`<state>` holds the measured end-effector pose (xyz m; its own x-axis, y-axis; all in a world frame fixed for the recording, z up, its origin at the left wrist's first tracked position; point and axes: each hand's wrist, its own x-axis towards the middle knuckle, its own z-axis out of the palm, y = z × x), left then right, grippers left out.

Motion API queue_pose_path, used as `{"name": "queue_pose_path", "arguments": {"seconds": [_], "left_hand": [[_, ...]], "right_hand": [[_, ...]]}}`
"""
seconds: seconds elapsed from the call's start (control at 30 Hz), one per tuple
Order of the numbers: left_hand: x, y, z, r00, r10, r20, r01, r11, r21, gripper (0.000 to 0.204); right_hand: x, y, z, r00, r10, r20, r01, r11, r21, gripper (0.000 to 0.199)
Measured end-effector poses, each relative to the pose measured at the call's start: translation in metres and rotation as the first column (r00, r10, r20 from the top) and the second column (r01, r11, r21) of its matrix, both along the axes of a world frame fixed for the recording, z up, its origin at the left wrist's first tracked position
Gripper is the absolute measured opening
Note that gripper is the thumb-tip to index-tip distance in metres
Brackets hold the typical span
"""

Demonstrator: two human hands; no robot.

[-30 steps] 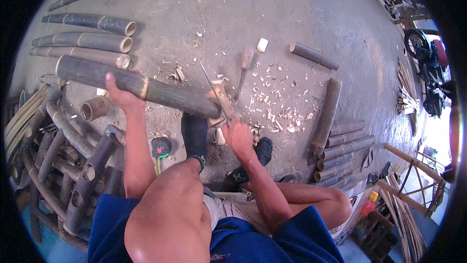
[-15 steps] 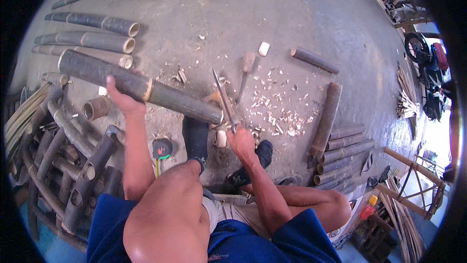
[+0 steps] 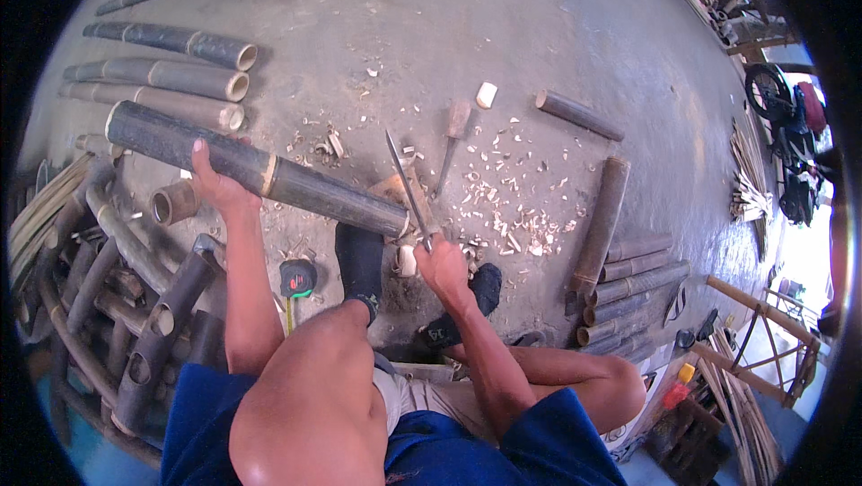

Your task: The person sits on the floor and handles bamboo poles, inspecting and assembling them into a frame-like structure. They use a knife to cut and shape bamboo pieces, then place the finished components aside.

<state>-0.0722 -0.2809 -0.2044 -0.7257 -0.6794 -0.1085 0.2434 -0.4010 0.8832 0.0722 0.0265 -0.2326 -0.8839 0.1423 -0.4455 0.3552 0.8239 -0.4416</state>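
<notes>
A deep-blue shirt (image 3: pixel 440 450) with loose, short sleeves (image 3: pixel 202 414), pale beige shorts (image 3: pixel 449 403), black socks (image 3: pixel 359 263) bearing light markings (image 3: pixel 436 335).

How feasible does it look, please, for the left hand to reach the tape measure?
Probably not right away: the left hand holds the bamboo tube, though the tape measure lies uncovered nearby.

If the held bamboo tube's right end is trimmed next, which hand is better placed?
Probably the right hand: it holds the long blade beside that end, while the left hand grips the bamboo tube farther left.
</notes>
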Motion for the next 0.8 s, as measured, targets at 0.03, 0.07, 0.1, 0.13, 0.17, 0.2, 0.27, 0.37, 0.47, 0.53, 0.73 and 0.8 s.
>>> {"name": "queue_pose_path", "arguments": {"seconds": [0.03,0.07,0.1,0.13,0.17,0.2,0.27,0.37,0.47,0.53,0.73,0.8], "left_hand": [[0.003,-0.001,-0.001,1.000,0.003,0.021,-0.003,1.000,0.018,0.044],[0.003,-0.002,-0.001,0.998,0.000,0.064,-0.005,0.997,0.079,0.046],[0.004,-0.002,-0.002,0.999,-0.047,0.020,0.046,0.997,0.069,0.046],[0.005,-0.003,-0.003,0.999,-0.052,0.012,0.051,0.996,0.070,0.047],[0.006,-0.003,-0.003,0.999,-0.040,0.013,0.039,0.997,0.064,0.048],[0.008,-0.003,-0.002,0.998,-0.064,0.015,0.063,0.995,0.077,0.048],[0.008,-0.002,0.000,0.996,-0.085,0.006,0.084,0.992,0.096,0.049],[0.005,-0.002,0.008,0.993,-0.114,-0.020,0.116,0.983,0.143,0.051],[0.001,-0.004,0.016,0.998,0.025,-0.065,-0.008,0.969,0.247,0.052],[-0.003,-0.004,0.017,1.000,0.026,-0.009,-0.024,0.984,0.175,0.051],[-0.009,-0.005,0.009,1.000,-0.018,0.014,0.018,0.998,0.057,0.048],[-0.009,-0.006,0.008,1.000,-0.012,0.015,0.011,0.998,0.059,0.048]], "right_hand": [[0.001,0.001,0.004,0.996,-0.001,0.087,-0.001,1.000,0.021,0.040],[-0.001,0.001,0.007,0.999,-0.043,-0.010,0.043,0.998,-0.040,0.038],[-0.001,0.001,0.012,0.980,-0.097,-0.176,0.073,0.988,-0.137,0.038],[-0.001,0.000,0.015,0.954,-0.141,-0.266,0.081,0.971,-0.227,0.038],[0.001,-0.001,0.016,0.898,-0.177,-0.402,0.041,0.945,-0.326,0.039],[0.004,-0.002,0.015,0.880,-0.202,-0.430,0.043,0.935,-0.353,0.036],[0.010,-0.003,0.003,0.989,-0.021,-0.149,0.008,0.996,-0.090,0.034],[0.019,0.004,-0.021,0.998,0.030,-0.049,-0.031,0.999,-0.016,0.033],[0.018,0.010,-0.018,0.999,-0.009,-0.039,0.006,0.997,-0.076,0.034],[0.010,0.009,0.000,0.994,-0.054,-0.099,0.041,0.991,-0.127,0.033],[-0.003,-0.006,0.020,0.873,-0.256,-0.414,0.072,0.909,-0.409,0.038],[-0.001,-0.006,0.011,0.988,-0.074,-0.135,0.056,0.990,-0.132,0.039]]}}
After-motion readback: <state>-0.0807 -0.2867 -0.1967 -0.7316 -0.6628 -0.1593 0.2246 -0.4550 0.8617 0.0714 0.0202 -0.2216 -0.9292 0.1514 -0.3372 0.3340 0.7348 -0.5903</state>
